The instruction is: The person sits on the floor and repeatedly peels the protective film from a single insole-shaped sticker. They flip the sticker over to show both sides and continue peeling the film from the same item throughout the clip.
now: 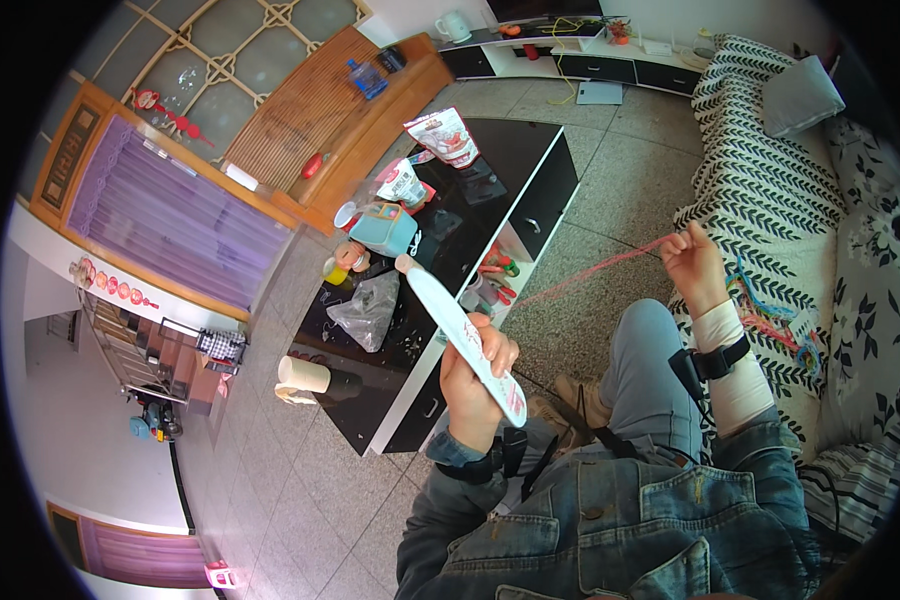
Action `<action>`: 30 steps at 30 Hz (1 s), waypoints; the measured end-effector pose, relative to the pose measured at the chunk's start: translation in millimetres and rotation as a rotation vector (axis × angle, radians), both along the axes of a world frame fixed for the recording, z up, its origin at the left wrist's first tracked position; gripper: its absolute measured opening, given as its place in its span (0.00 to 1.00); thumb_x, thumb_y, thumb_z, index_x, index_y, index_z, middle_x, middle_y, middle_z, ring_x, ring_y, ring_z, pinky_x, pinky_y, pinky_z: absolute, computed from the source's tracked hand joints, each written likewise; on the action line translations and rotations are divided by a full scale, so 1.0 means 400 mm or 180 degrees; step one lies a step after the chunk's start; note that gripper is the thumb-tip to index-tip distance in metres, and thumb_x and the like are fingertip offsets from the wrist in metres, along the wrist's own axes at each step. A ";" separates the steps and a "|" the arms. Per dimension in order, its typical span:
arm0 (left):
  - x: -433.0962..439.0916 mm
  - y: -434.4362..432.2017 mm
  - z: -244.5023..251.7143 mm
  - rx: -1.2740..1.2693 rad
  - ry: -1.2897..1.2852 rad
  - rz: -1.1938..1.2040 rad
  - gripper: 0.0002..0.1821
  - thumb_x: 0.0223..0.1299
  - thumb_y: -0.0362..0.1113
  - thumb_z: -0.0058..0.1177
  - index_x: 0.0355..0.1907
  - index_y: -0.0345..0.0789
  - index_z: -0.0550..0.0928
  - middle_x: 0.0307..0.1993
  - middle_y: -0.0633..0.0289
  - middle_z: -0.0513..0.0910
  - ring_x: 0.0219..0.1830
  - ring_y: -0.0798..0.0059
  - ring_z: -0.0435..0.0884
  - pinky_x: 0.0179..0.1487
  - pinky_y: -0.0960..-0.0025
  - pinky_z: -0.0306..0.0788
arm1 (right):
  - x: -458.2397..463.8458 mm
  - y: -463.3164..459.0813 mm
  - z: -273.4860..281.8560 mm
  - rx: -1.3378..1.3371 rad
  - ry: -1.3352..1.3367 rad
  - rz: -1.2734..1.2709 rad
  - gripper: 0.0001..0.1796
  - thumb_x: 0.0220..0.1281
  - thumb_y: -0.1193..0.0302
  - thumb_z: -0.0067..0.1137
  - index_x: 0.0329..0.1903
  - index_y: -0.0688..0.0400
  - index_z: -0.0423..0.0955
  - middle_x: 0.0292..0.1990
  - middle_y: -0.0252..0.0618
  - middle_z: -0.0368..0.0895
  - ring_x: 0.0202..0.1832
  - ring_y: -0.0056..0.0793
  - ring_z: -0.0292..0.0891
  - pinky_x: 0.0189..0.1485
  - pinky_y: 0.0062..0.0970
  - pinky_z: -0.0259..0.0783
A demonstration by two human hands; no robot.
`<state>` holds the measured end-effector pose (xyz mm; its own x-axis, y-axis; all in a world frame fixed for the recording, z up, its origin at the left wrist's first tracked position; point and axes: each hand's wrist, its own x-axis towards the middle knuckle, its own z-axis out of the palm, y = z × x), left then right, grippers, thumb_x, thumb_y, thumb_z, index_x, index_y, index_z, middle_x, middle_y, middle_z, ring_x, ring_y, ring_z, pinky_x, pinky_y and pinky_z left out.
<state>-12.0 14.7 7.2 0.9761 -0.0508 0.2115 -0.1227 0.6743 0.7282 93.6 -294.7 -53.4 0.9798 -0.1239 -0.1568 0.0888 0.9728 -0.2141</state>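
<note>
My left hand point(469, 386) grips a flat white piece with red printed marks point(461, 330), possibly an embroidery hoop or fan seen nearly edge-on. A pale knob shows at its far end. Out to the right, my right hand point(691, 262) pinches pinkish-red thread point(592, 274) between its fingers. The thread stretches down-left towards the white piece, where its far end is hidden. Whether a needle is in the right fingers cannot be seen. Several coloured thread skeins point(776, 319) lie on the sofa beside my right forearm.
Before me stands a black-topped coffee table point(360, 427) with snack pouches point(446, 139), a blue box point(386, 229), a plastic bag point(367, 311) and a paper cup point(304, 373). A sofa with a leaf-patterned cover point(757, 180) borders the right. A wooden bench point(330, 135) stands beyond the table.
</note>
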 end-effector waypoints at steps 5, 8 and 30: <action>0.003 -0.012 0.002 -0.0448 0.0112 -0.0616 0.17 0.72 0.41 0.43 0.54 0.33 0.76 0.24 0.70 0.65 0.21 0.83 0.61 0.34 0.74 0.55 | -0.044 0.077 0.077 -0.0958 -0.0585 -0.0242 0.07 0.79 0.65 0.46 0.40 0.52 0.67 0.20 0.24 0.60 0.20 0.17 0.56 0.25 0.20 0.60; 0.000 -0.030 0.005 -0.0503 0.0101 -0.0879 0.19 0.72 0.43 0.43 0.55 0.33 0.75 0.24 0.70 0.65 0.21 0.84 0.61 0.34 0.74 0.54 | -0.115 0.180 0.140 -0.2316 -0.0961 -0.0009 0.05 0.78 0.67 0.47 0.43 0.52 0.68 0.21 0.23 0.64 0.18 0.13 0.59 0.20 0.17 0.57; -0.038 -0.029 0.020 -0.0417 0.0343 -0.1289 0.19 0.71 0.54 0.40 0.38 0.39 0.68 0.29 0.69 0.67 0.23 0.83 0.64 0.30 0.78 0.58 | -0.222 0.312 0.247 -0.5325 -0.3169 -0.0922 0.14 0.52 0.76 0.62 0.44 0.58 0.81 0.28 0.37 0.74 0.27 0.39 0.76 0.30 0.33 0.73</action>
